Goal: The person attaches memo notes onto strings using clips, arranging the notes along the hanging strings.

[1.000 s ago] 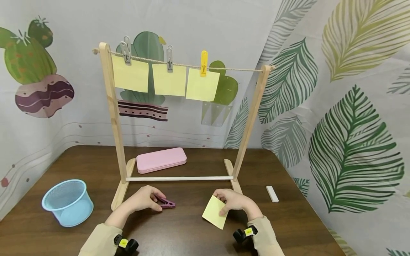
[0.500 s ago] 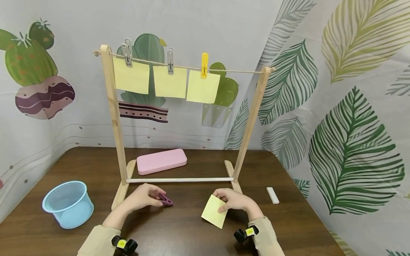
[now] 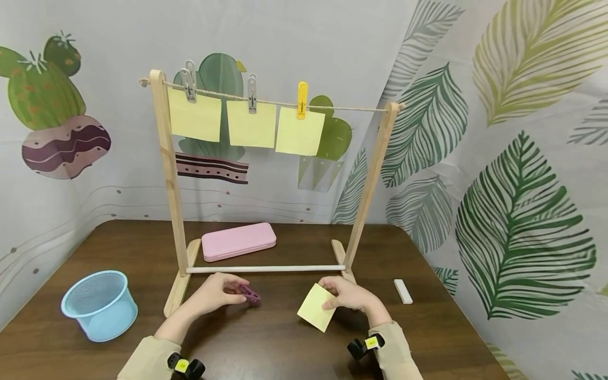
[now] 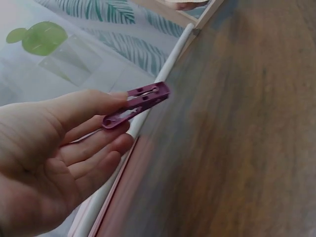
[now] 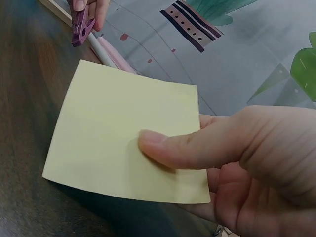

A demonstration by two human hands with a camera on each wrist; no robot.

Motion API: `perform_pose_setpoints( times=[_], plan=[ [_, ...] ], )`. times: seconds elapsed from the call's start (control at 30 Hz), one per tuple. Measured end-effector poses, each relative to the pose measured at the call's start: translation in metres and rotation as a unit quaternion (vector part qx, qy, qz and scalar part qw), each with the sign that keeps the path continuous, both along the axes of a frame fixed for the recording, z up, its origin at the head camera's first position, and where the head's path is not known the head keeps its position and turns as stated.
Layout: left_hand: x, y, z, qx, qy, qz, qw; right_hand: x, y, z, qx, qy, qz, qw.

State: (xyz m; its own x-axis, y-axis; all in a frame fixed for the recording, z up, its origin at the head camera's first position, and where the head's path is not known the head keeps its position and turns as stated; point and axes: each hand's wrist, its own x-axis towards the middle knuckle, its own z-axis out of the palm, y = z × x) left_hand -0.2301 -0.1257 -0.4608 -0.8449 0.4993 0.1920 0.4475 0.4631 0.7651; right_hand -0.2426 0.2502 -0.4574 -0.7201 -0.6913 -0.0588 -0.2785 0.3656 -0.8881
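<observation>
A purple clothespin (image 4: 143,101) is pinched between the thumb and fingers of my left hand (image 3: 220,289), over the table left of centre. My right hand (image 3: 349,294) holds a yellow sticky note (image 5: 118,133), thumb on its front and fingers behind. Behind both hands stands a wooden frame (image 3: 170,174) with a rope (image 3: 353,108) strung across its top. On the rope hang three yellow notes: the left note (image 3: 195,117) and the middle note (image 3: 252,126) under grey clothespins (image 3: 253,94), the right note (image 3: 299,134) under a yellow clothespin (image 3: 302,100).
A light blue mesh basket (image 3: 102,311) stands at the left of the table (image 3: 266,348). A pink case (image 3: 239,241) lies behind the frame's white bottom bar (image 3: 266,269). At the right lies a small white block (image 3: 403,291).
The purple clothespin has turned in my left fingers and now points down to the right. The sticky note has tilted and lifted slightly in my right hand. The head view has shifted a little.
</observation>
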Motion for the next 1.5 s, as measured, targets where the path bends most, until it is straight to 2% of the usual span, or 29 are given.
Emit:
perform_pose_setpoints(
  times=[0.2, 0.33, 0.47, 0.63, 0.83, 1.0, 1.2, 1.5],
  plan=[
    [-0.002, 0.007, -0.004, 0.025, 0.01, 0.023, 0.9994, -0.002, -0.001, 0.0, -0.023, 0.008, -0.021, 0.999],
    [-0.005, 0.013, -0.001, 0.037, 0.022, 0.041, 0.9982, -0.003, -0.003, 0.002, -0.036, 0.016, -0.037, 0.999],
    [-0.008, 0.02, 0.005, 0.055, 0.035, 0.063, 0.9959, -0.004, -0.004, 0.005, -0.047, 0.042, -0.067, 0.996],
    [-0.012, 0.028, 0.016, 0.074, 0.054, 0.082, 0.9923, -0.006, -0.004, 0.009, -0.065, 0.078, -0.12, 0.988],
    [-0.016, 0.036, 0.03, 0.105, 0.055, 0.081, 0.9896, -0.007, -0.007, 0.018, -0.107, 0.072, -0.183, 0.975],
    [-0.017, 0.045, 0.048, 0.096, 0.073, 0.086, 0.9889, -0.006, -0.011, 0.027, -0.143, 0.057, -0.232, 0.96],
    [-0.022, 0.059, 0.076, 0.113, 0.087, 0.07, 0.9874, -0.005, -0.016, 0.041, -0.197, 0.039, -0.276, 0.94],
    [-0.027, 0.079, 0.117, 0.11, 0.083, 0.061, 0.9886, -0.011, -0.022, 0.063, -0.239, 0.086, -0.322, 0.912]
  ],
)
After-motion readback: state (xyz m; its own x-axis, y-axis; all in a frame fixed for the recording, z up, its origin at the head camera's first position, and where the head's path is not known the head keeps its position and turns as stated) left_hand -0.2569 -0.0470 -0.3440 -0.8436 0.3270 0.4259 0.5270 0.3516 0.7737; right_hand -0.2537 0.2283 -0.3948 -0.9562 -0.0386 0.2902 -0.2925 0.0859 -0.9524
